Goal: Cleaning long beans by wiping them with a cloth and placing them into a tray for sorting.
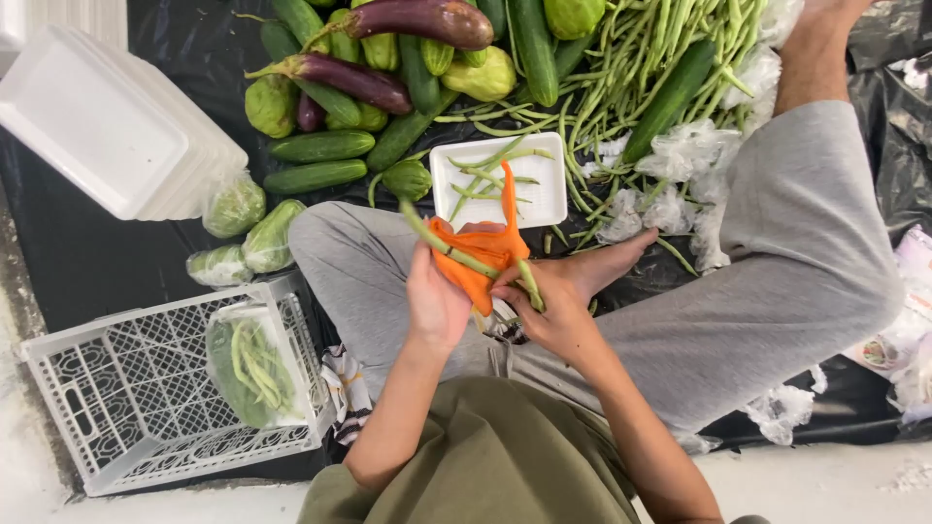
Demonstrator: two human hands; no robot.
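From the head camera, a person is sitting cross-legged on the floor over a black plastic sheet (pixel 87 262). The left hand (pixel 437 296) is closing around an orange cloth (pixel 482 257) and a long green bean (pixel 456 250) lying across it; the right hand (pixel 549 306) is pinching the bean's lower end together with the cloth. Both hands are hovering just above the person's lap, near a white foam tray (pixel 539 194) that is holding a few beans (pixel 485 175).

Beyond the tray, a loose heap of long beans (pixel 631 68) is lying beside cucumbers (pixel 320 160), purple aubergines (pixel 359 80) and pale green chayotes (pixel 272 105). To the upper left, a stack of white foam trays (pixel 107 126) is resting on the sheet, with clear-wrapped green vegetable packs (pixel 248 228) just beside it. At lower left, a white plastic crate (pixel 87 408) is holding one wrapped tray of beans (pixel 254 367). Crumpled clear plastic bags (pixel 680 155) are lying by the right knee, and printed packaging (pixel 898 344) is showing at the right edge.
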